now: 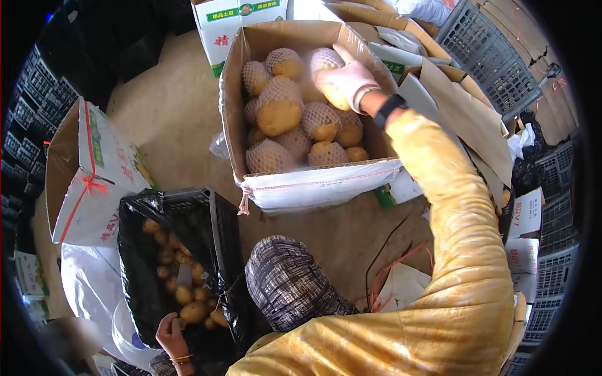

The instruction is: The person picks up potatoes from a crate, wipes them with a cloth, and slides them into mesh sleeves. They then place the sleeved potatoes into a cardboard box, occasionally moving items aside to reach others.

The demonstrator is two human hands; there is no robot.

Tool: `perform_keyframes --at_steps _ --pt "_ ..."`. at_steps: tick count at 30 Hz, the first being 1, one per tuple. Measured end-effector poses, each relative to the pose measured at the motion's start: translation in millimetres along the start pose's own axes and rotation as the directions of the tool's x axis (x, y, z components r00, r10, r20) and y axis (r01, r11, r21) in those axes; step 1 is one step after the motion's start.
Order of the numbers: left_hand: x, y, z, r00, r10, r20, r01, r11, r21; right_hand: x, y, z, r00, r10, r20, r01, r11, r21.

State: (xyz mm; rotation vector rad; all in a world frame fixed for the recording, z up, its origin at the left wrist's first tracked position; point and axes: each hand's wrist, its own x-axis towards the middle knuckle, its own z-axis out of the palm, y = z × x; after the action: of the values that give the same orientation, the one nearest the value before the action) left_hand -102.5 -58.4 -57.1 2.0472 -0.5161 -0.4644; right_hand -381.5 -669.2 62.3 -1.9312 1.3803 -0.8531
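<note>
My right hand (348, 83), in a pale pink glove, reaches into an open cardboard box (313, 182) and closes on a potato (337, 98) at its far right side. Around it lie several large potatoes (279, 111) in white foam nets. A netted potato (326, 59) is just beyond my fingers. At the lower left, my left hand (170, 334) has its fingers curled at the near edge of a crate (219, 232) lined with a black plastic bag (139, 263). Inside are smaller bare potatoes (183, 296). Whatever is in my left fingers is hidden.
A white carton with red string (94, 182) stands left of the crate. More cartons (241, 15) and a grey plastic crate (489, 56) are farther back. My patterned knee (288, 282) is between crate and box; pink string (382, 276) lies on the floor.
</note>
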Motion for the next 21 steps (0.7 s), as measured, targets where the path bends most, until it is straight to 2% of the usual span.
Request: perform_keyframes --at_steps 1,3,5,6,8,10,11,12,14,15,16,17,18,19,20,21 --pt "-0.7 1.6 -4.2 0.999 -0.026 -0.031 0.026 1.0 0.008 -6.5 -11.2 -3.6 0.999 -0.032 0.036 0.028 0.993 0.113" --pt "-1.0 3.5 -9.4 0.997 -0.055 -0.063 0.056 0.998 0.021 -52.9 -53.1 -8.2 0.988 0.005 0.155 -0.071 0.902 0.425" --pt "2.5 3.0 -8.0 0.994 -0.078 -0.077 0.072 0.994 -0.076 -85.3 -68.0 0.6 0.984 -0.003 0.177 -0.007 0.998 0.057" --pt "4.8 2.3 -3.8 0.994 -0.08 -0.076 0.074 0.994 -0.078 -101.5 -75.3 5.0 0.982 -0.006 0.188 0.031 0.991 -0.13" --pt "14.0 7.1 6.3 0.999 -0.009 -0.033 0.008 0.999 -0.032 -113.8 -57.9 24.6 0.934 -0.016 0.356 0.201 0.849 -0.489" --pt "19.4 28.6 16.0 1.0 0.013 0.005 -0.012 0.999 -0.049 -106.8 -83.3 22.0 0.868 0.111 0.483 0.242 0.756 -0.608" --pt "22.1 44.3 20.5 0.999 0.031 0.035 -0.028 0.998 -0.064 -99.8 -73.3 30.6 0.903 0.046 0.427 0.283 0.684 -0.672" --pt "25.3 64.9 23.3 0.999 0.041 0.026 -0.039 0.997 -0.066 -93.8 -88.2 22.6 0.906 0.034 0.422 0.286 0.688 -0.668" --pt "34.2 111.7 26.3 0.981 0.192 0.007 -0.192 0.981 0.032 -81.0 -125.5 -0.9 0.778 0.218 0.589 0.394 0.562 -0.728" --pt "46.1 127.3 21.6 0.959 0.276 0.064 -0.281 0.955 0.091 -73.4 -117.9 0.0 0.877 0.053 0.478 0.363 0.579 -0.73" --pt "50.2 157.0 29.2 0.953 0.301 0.034 -0.303 0.952 0.052 -67.7 -111.0 -0.4 0.878 -0.162 0.45 0.451 0.591 -0.668" --pt "54.8 190.0 42.3 0.945 0.327 0.007 -0.327 0.945 0.016 -67.2 -96.9 6.9 0.8 -0.319 0.508 0.599 0.462 -0.653" --pt "64.8 217.4 54.5 0.894 0.444 0.061 -0.445 0.895 0.001 -66.8 -77.2 19.1 0.692 -0.452 0.563 0.714 0.308 -0.629" --pt "76.1 244.8 68.5 0.825 0.553 0.117 -0.555 0.832 -0.021 -63.7 -58.1 40.5 0.734 -0.167 0.658 0.589 0.638 -0.495" --pt "84.2 276.5 88.5 0.783 0.597 0.175 -0.602 0.798 -0.03 -57.3 -40.8 48.9 0.485 -0.308 0.819 0.874 0.203 -0.442" --pt "91.5 306.8 112.7 0.74 0.635 0.221 -0.643 0.765 -0.046 -60.8 -37.8 48.0 0.503 -0.374 0.779 0.864 0.225 -0.45"
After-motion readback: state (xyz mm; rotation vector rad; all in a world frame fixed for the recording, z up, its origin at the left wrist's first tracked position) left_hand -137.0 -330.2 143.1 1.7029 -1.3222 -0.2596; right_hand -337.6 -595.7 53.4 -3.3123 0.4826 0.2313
